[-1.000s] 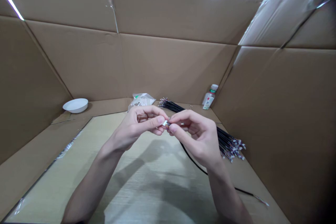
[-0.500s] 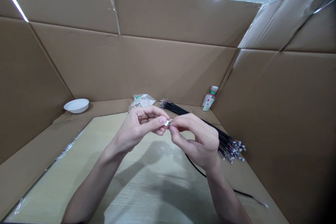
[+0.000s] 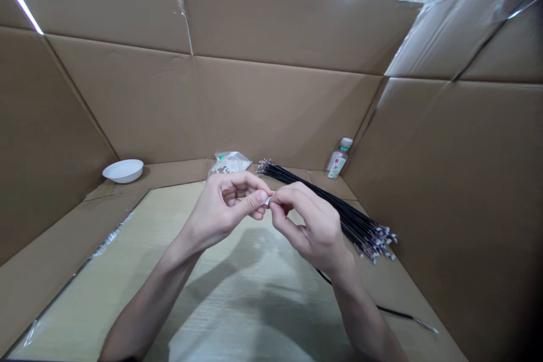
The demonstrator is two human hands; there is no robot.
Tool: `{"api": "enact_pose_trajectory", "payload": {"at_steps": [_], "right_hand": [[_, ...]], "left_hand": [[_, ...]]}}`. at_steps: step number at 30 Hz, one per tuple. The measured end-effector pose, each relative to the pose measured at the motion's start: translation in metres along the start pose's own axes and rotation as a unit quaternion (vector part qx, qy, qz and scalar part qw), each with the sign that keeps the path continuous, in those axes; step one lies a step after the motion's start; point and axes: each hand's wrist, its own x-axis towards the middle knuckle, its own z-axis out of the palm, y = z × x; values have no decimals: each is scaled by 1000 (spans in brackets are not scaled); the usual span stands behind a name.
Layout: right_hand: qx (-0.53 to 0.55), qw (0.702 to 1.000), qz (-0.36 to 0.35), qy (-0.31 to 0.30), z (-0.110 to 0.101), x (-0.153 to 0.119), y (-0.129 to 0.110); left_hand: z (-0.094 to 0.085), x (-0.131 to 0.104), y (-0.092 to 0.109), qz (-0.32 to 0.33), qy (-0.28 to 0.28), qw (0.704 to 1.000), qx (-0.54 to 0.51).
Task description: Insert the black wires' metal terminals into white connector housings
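L hand [image 3: 220,206] pinched wht conn. [image 3: 267,201], prob. light, stiff, best held by its sides, R hand [image 3: 316,226] pinched narrow beside it, prob. on bendy blk cable [image 3: 324,278]

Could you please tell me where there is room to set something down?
Bare tabletop lies on both sides of the left forearm; bare cardboard, between the white bowl and plastic bag. The right is crowded: black cable bundle, trailing cable, right hand.
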Motion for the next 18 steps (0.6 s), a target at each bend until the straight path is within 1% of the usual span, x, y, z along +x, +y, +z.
{"api": "enact_pose_trajectory", "payload": {"at_steps": [1, 3, 4, 6, 8, 12, 15, 18], "right_hand": [[24, 1000, 16, 7, 1, 0, 1], [112, 990, 77, 35, 5, 0, 2], [168, 977, 116, 53, 7, 1, 2], [274, 940, 186, 82, 10, 1, 3], [345, 905, 228, 96, 12, 2, 4], [424, 854, 285, 103, 14, 3, 8], [469, 817, 318, 109, 15, 3, 10], [510, 780, 349, 96, 15, 4, 10]], "left_hand": [[0, 0, 0, 0, -1, 1000, -5], [0, 0, -1, 3, -2, 1000, -28], [0, 1, -1, 3, 1, 999, -42], [1, 2, -1, 0, 14, 998, -64], [2, 4, -1, -7, 19, 997, -75], [3, 5, -1, -10, 14, 997, -77], [3, 5, 0, -3, 31, 998, -58], [1, 5, 0, 14, 48, 998, -39]]}}
